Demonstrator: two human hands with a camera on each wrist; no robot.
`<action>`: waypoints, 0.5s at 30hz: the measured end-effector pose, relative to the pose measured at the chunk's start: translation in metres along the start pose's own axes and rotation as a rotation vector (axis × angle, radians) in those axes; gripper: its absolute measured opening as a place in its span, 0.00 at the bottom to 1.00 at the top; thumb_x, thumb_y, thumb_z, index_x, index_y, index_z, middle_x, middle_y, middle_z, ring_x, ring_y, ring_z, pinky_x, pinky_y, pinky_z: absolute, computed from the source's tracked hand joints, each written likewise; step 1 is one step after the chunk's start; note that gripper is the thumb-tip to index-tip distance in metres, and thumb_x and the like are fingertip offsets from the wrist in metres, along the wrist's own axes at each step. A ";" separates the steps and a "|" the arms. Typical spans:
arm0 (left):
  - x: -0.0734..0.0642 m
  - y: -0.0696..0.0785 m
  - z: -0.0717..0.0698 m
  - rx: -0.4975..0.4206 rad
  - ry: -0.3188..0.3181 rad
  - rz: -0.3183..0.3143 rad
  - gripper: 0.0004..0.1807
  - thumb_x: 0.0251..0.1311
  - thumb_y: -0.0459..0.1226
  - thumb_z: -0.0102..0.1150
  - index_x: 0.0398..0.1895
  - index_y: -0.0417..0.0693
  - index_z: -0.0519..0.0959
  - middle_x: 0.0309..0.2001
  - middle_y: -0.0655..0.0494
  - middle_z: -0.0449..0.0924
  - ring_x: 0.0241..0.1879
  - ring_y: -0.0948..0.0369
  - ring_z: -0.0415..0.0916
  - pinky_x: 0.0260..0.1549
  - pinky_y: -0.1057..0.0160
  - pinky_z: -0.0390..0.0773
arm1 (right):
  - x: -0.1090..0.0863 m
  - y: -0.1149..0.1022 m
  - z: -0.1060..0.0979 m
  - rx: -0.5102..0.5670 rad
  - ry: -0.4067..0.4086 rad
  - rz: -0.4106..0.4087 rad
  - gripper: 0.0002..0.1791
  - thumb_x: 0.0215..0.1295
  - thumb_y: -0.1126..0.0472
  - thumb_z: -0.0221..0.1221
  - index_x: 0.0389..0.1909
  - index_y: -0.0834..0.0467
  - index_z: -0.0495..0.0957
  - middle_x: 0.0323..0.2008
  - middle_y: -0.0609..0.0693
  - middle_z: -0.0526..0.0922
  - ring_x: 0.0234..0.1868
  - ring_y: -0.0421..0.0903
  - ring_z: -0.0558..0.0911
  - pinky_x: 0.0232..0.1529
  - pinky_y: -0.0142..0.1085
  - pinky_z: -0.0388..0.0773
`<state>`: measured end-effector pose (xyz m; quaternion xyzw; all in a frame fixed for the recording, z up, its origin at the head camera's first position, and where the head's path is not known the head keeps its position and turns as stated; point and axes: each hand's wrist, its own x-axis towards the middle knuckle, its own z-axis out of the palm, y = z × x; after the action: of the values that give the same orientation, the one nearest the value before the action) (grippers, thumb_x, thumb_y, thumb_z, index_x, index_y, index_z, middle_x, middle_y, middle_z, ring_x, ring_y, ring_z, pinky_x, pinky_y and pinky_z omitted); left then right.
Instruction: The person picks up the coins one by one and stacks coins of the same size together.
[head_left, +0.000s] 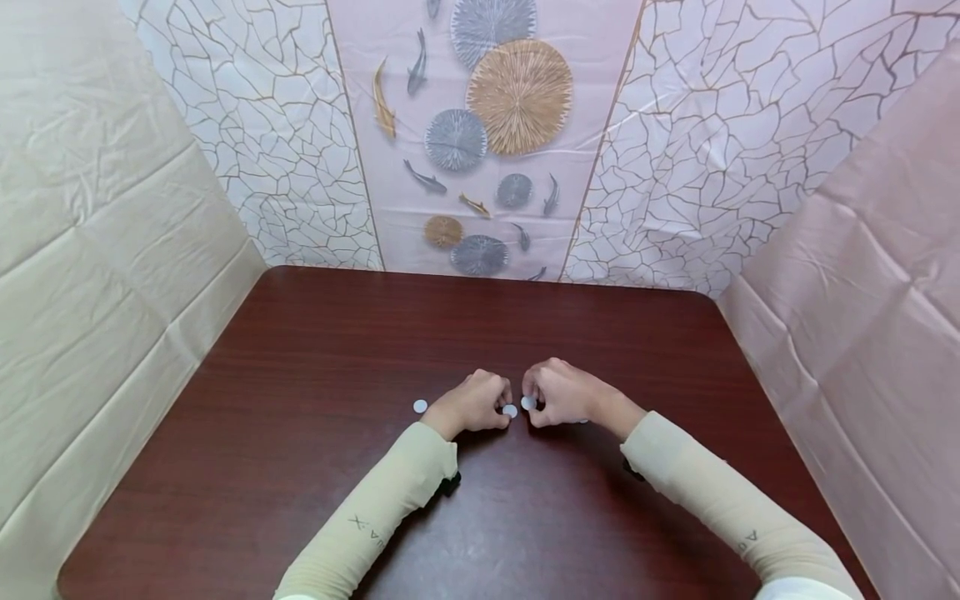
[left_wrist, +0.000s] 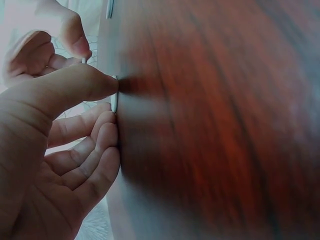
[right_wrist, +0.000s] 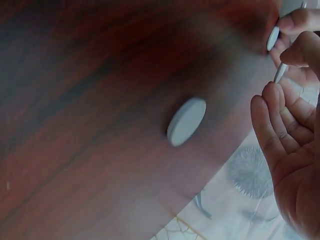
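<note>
My left hand [head_left: 474,403] rests at the tabletop, its thumb and fingertips pinching the edges of a small white disc [head_left: 510,412] that lies on or just at the wood. Close by on the right, my right hand [head_left: 567,395] pinches a second white disc [head_left: 528,402] between thumb and fingers. In the right wrist view this disc [right_wrist: 280,73] is tilted and held off the table. A loose white disc [right_wrist: 186,121] lies flat on the table near my right wrist. Another loose disc [head_left: 420,406] sits left of my left hand.
The dark reddish-brown table [head_left: 337,333] has rounded corners. Behind it hangs a patterned cloth [head_left: 480,208] with fish and round motifs. Pale fabric walls [head_left: 97,217] stand along both sides.
</note>
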<state>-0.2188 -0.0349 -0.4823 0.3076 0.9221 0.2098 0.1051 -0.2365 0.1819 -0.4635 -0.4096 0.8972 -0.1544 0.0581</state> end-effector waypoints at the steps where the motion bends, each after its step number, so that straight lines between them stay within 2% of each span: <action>1: 0.000 0.000 0.000 -0.003 0.002 0.000 0.09 0.60 0.38 0.72 0.41 0.47 0.85 0.39 0.57 0.86 0.39 0.64 0.80 0.41 0.68 0.80 | 0.001 -0.001 0.001 0.002 0.000 -0.002 0.09 0.50 0.59 0.72 0.32 0.53 0.82 0.28 0.42 0.82 0.28 0.32 0.78 0.31 0.25 0.78; 9: -0.001 -0.001 -0.001 -0.042 0.005 0.015 0.09 0.60 0.36 0.73 0.41 0.45 0.85 0.39 0.56 0.86 0.40 0.63 0.81 0.42 0.67 0.80 | 0.006 -0.007 0.014 0.043 0.008 -0.008 0.10 0.48 0.61 0.73 0.31 0.54 0.83 0.28 0.44 0.83 0.29 0.34 0.79 0.31 0.26 0.78; 15: 0.000 -0.004 0.002 -0.031 0.029 0.038 0.09 0.57 0.35 0.75 0.39 0.46 0.84 0.36 0.57 0.85 0.36 0.65 0.78 0.38 0.68 0.78 | 0.007 -0.009 0.020 0.070 0.030 -0.005 0.11 0.47 0.61 0.74 0.31 0.52 0.83 0.28 0.42 0.83 0.30 0.35 0.81 0.32 0.26 0.79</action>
<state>-0.2199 -0.0370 -0.4856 0.3206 0.9141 0.2303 0.0925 -0.2307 0.1664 -0.4790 -0.4072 0.8910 -0.1918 0.0586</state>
